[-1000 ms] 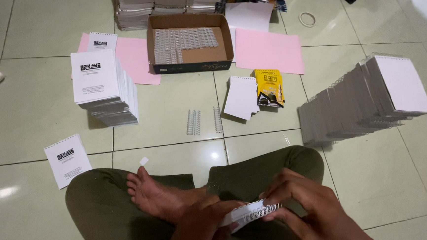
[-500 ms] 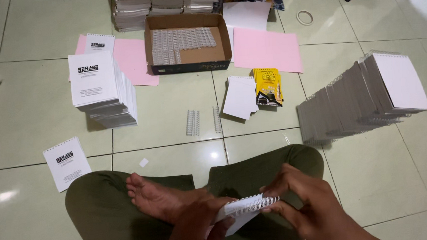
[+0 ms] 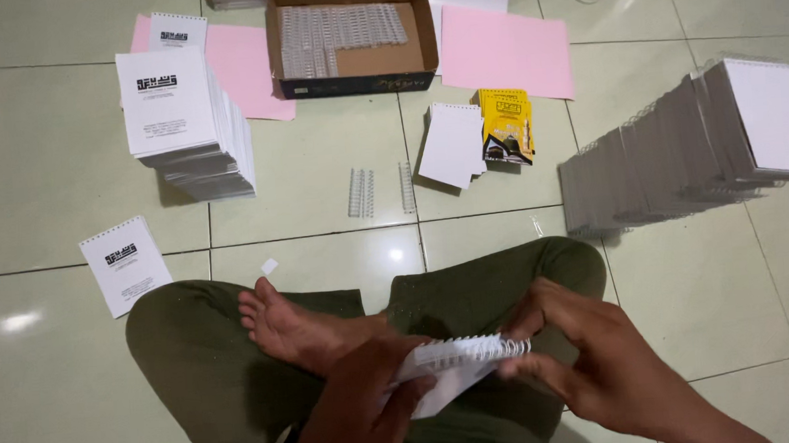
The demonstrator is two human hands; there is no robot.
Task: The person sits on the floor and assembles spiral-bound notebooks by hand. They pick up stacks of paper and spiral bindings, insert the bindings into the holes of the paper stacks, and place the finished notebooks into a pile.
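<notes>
both hands (image 3: 478,385) gripping spiral notepad (image 3: 454,368), cross-legged lap

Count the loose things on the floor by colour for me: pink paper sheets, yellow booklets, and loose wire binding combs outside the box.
Pink paper sheets: 2, left sheet, right sheet
Yellow booklets: 1
Loose wire binding combs: 2, wider comb, narrow comb
Total: 5

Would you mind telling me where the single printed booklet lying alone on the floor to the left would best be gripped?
Probably by its lower right corner, coming from the right. The single booklet lies flat on the tile, tilted, with that corner nearest the person's knee. Its coil edge runs along the top, so pinching a plain paper edge likely lifts it more easily.
</notes>
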